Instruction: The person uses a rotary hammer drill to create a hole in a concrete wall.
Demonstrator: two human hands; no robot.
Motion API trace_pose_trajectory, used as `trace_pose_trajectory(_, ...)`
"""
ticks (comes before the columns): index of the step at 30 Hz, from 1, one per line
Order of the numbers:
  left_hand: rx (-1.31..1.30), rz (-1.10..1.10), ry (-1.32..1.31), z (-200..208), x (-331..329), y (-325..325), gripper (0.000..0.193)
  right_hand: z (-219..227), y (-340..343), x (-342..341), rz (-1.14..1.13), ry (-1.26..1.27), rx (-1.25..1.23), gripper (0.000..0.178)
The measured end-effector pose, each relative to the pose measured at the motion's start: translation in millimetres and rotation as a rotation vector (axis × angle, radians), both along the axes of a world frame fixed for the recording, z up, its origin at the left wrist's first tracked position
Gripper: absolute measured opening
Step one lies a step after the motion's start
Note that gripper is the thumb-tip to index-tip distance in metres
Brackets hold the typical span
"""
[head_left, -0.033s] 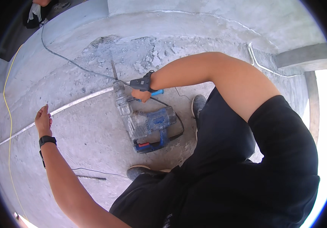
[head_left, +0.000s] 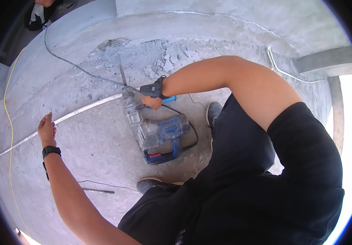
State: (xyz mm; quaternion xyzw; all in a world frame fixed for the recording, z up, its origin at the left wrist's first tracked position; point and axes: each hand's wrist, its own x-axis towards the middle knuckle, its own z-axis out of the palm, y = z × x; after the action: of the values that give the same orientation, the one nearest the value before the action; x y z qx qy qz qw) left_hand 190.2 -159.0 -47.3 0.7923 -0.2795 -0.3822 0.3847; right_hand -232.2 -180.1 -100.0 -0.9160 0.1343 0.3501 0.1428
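A blue and grey demolition hammer (head_left: 153, 136) lies on the concrete, its long chisel bit (head_left: 122, 75) pointing away toward broken rubble. My right hand (head_left: 152, 102) is closed at the hammer's front end, around its light blue side handle (head_left: 170, 99). Over to the left, my left hand (head_left: 47, 128) has its fingers curled and its thumb and index finger pinched together. A long whitish pipe (head_left: 88, 107) passes behind that hand; whether the fingers grip it or something small is hidden.
Broken concrete (head_left: 168, 61) lies at the far side by a low curved wall. A grey cable (head_left: 76, 65) and a yellow cord (head_left: 9, 110) cross the left. A drill bit (head_left: 99, 190) lies near my shoe (head_left: 149, 183). Part of another person (head_left: 41, 14) shows at the upper left.
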Motion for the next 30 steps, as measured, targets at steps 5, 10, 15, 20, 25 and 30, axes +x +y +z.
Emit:
trace_pose_trajectory(5,-0.01,-0.012,0.001,-2,-2,-4,0.022,5,-1,-5,-0.009,0.002,-0.005,0.037)
trace_pose_trajectory(10,0.009,0.015,-0.036,-4,5,5,0.024,6,-1,-6,0.009,-0.007,0.019,0.037)
trace_pose_trajectory(15,-0.006,-0.006,-0.004,0,0,-1,0.024,7,-1,-8,0.006,-0.006,-0.007,0.037)
trace_pose_trajectory(20,-0.013,-0.008,-0.02,1,-2,-2,0.024,-6,-6,-4,0.016,-0.009,-0.002,0.038)
trace_pose_trajectory(25,-0.017,-0.013,-0.036,1,-1,0,0.025,-15,-8,-8,0.071,-0.137,0.006,0.035)
trace_pose_trajectory(30,-0.005,-0.017,-0.034,0,-2,-1,0.025,-15,-9,-7,0.096,-0.11,0.005,0.036)
